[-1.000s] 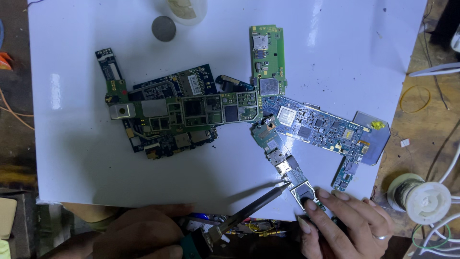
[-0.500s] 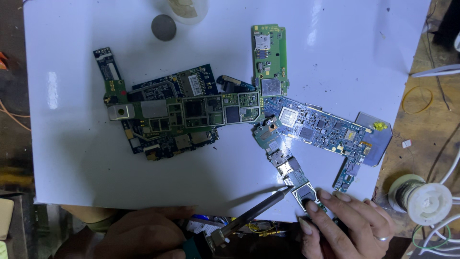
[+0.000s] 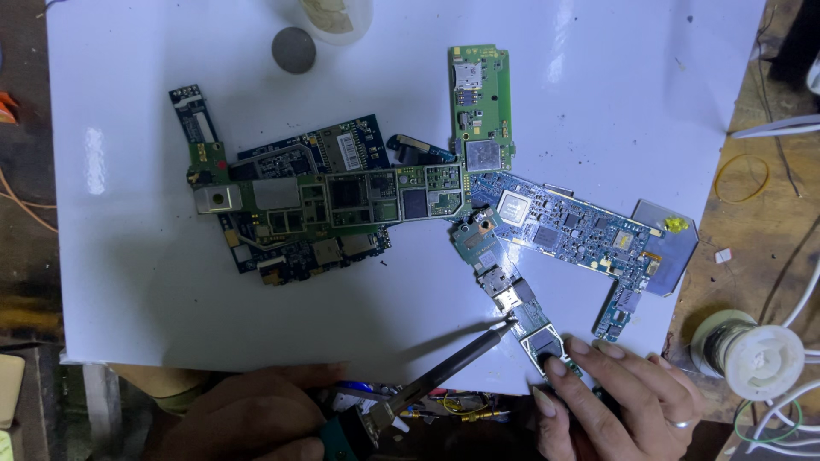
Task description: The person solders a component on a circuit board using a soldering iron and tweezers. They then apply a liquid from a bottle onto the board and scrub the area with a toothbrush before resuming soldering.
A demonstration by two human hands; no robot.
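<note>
My left hand (image 3: 243, 414) grips a soldering iron (image 3: 444, 367) at the bottom edge; its thin tip rests against a narrow circuit board strip (image 3: 504, 286). My right hand (image 3: 611, 405) presses fingertips on the lower end of that strip, near a square black part (image 3: 545, 343). The strip runs diagonally up to a blue circuit board (image 3: 572, 226) and a green circuit board (image 3: 481, 107). Left of them lies a cluster of overlapping green and blue boards (image 3: 316, 201), apart from both hands.
All boards lie on a white sheet (image 3: 128, 290) over a wooden bench. A grey round disc (image 3: 294, 49) and a clear cup (image 3: 337, 17) sit at the top. A solder spool (image 3: 752, 354), white cables and a yellow rubber band (image 3: 741, 177) lie right.
The iron's tip has edged slightly along the strip; both hands stay nearly where they were.
</note>
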